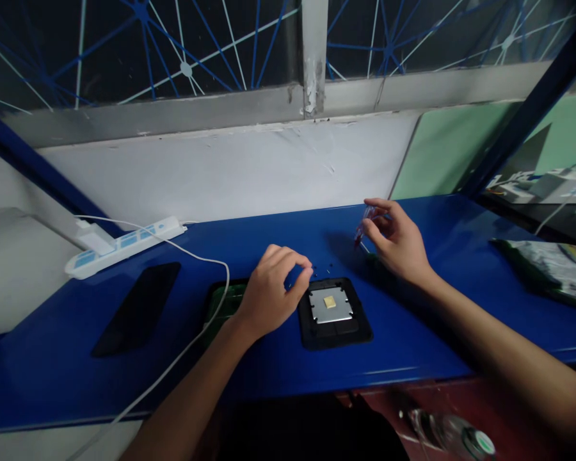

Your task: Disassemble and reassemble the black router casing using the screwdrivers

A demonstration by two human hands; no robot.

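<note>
My left hand (pixel 276 288) is over the table, thumb and forefinger brought together in a pinch. Whatever lies between those fingertips is too small to make out. Just beyond them several tiny dark screws (pixel 328 270) are scattered on the blue surface. Below and to the right of the pinch lies a flat black device part (pixel 336 336), with a silver metal plate (pixel 320 312) and a small yellowish square pad (pixel 329 302) on it. Raised at the right, my right hand (pixel 396 240) grips a screwdriver (pixel 363 227) with a clear and reddish handle, partly hidden by the fingers.
A green tray (pixel 216 314) sits partly behind my left forearm. A white cable (pixel 173 365) crosses it from the power strip (pixel 129 243). Left of that is a dark flat panel (pixel 137 310). A plastic packet (pixel 552 269) lies far right; a bottle (pixel 454 432) is below the table edge.
</note>
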